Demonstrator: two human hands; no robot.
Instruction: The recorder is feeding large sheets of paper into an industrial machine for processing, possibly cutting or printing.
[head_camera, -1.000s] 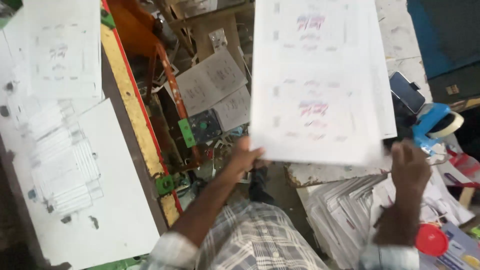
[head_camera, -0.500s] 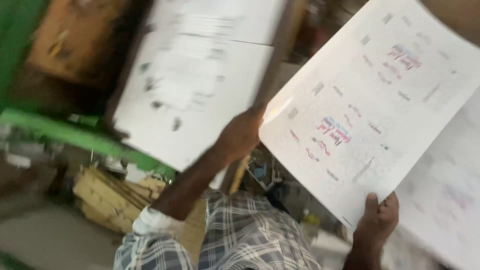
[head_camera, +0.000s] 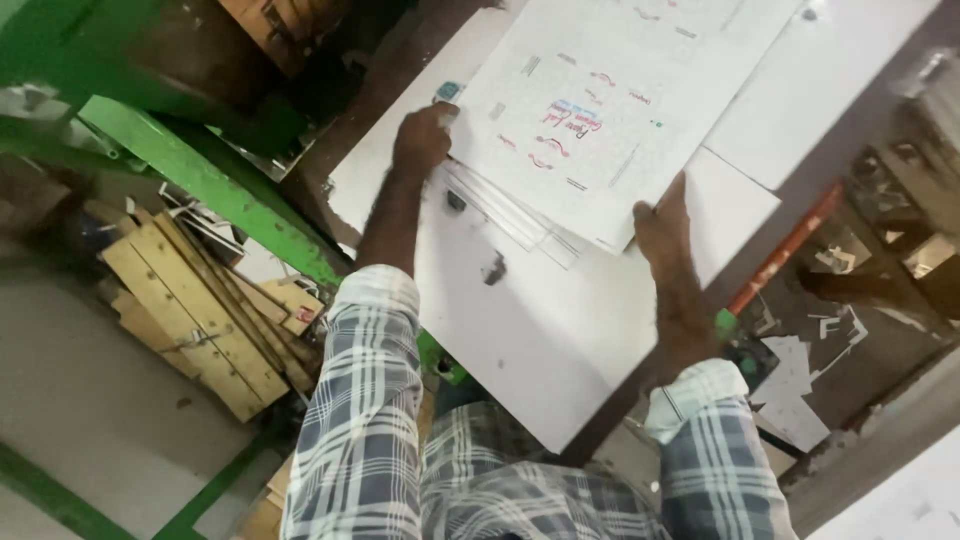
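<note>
**Printed sheet stack held over white board, two-hand grip**

Landmark: the large white board (head_camera: 560, 330), smudged with dark marks, lying on the desk (head_camera: 850, 150).

Nearest: plaid-sleeved forearms reaching up over the board's lower corner.

Right hand (head_camera: 662, 225): on the board's right part, thumb clamped over the lower right edge of the printed sheet stack (head_camera: 610, 110).

Left hand (head_camera: 422, 138): at the board's upper left, fingers closed on the stack's left corner.

Printed sheet stack: white sheets, top sheet bearing red and blue printed label shapes with small grey text blocks; it lies tilted across the board's upper half, lower edges fanned out.

Risk, as a judgement: the fanned lower sheets look loosely aligned, so a shift in either grip could let them slide off the stack or crease.

Left of the board: green metal frame (head_camera: 190, 180) and stacked wooden slats (head_camera: 200, 310).

Right of the board: red rod (head_camera: 785, 250), paper offcuts (head_camera: 800, 365).
</note>
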